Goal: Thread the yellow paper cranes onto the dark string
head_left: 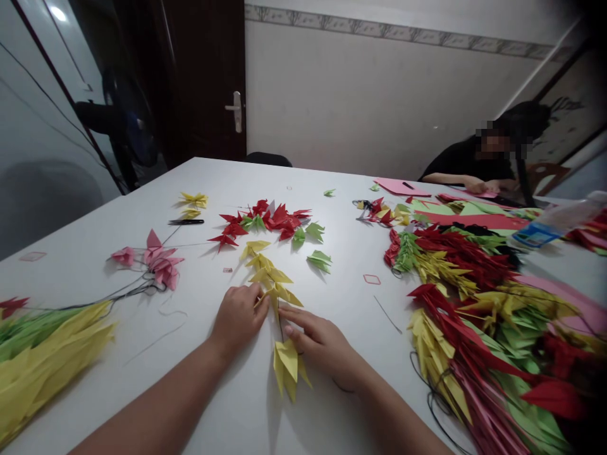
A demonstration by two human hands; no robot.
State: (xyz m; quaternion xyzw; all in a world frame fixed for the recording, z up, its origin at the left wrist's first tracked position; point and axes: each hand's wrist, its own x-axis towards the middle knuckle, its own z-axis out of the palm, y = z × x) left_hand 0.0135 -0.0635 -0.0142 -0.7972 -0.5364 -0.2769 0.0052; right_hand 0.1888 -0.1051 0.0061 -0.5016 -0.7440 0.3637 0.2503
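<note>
A string of yellow folded paper pieces (270,273) runs along the white table in front of me, its pointed pieces threaded on a dark cord. My left hand (241,316) is closed on the left side of the string, fingertips pinching a yellow piece. From the right, my right hand (320,338) has its thumb and fingers on the cord just below that piece; the exact grip is partly hidden. Nearer to me hangs a lower yellow paper piece (286,363) on the same cord. Beyond the string lie red folded paper pieces (282,218) and green folded pieces (318,260).
Pink folded pieces (164,262) with dark cords, small black snips (186,222) and a yellow-green paper bundle (52,354) lie left. Heaped paper strings (455,265) and a clear plastic bottle (545,224) are right. Another person (493,151) sits at the far right, working with pink paper.
</note>
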